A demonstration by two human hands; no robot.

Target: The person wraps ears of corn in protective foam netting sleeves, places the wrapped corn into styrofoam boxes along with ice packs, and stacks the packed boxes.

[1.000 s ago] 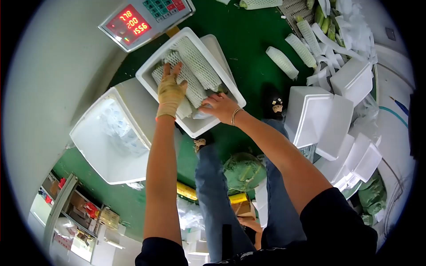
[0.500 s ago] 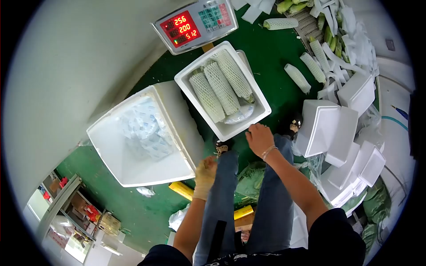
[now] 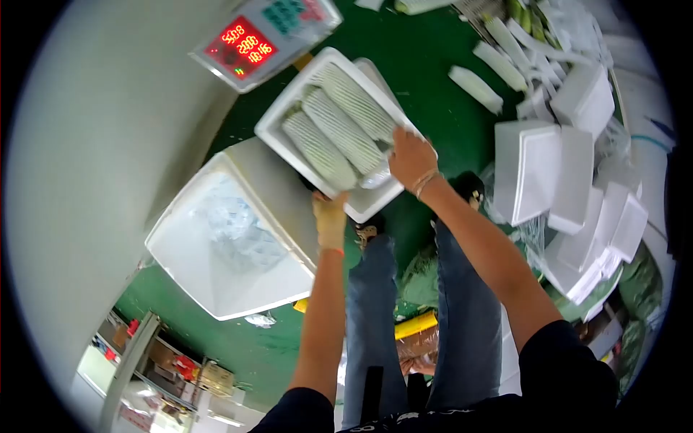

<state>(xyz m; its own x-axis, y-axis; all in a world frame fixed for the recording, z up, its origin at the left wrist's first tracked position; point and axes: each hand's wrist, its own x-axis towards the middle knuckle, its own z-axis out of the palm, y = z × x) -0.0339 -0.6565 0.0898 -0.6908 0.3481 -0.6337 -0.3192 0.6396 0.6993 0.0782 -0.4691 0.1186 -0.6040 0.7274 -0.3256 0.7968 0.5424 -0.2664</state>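
The left hand (image 3: 330, 220) is now up at the foam box's (image 3: 372, 200) left edge, grip unclear, the right hand (image 3: 413, 160) clasping its right rim; uneven pulling could shift the netted vegetables (image 3: 339, 130).

Green floor (image 3: 238, 350), pale wall (image 3: 94, 144) along left side. At right, cluster of white foam boxes (image 3: 525, 169), several tilted and leaning together, with clear plastic (image 3: 534, 234) beside them. Green sacks (image 3: 639, 289) near lower right edge. Thin teal hose (image 3: 650, 141) at far right. Low centre: green bundle (image 3: 421, 281), yellow strip (image 3: 416, 325), brown package (image 3: 420, 343), another person's hand (image 3: 422, 364) at package's lower edge. Crumpled plastic (image 3: 260, 320) on floor, left of centre. Lower left: shelves (image 3: 167, 361) with red items (image 3: 187, 367), yellowish box (image 3: 216, 379) beside them.
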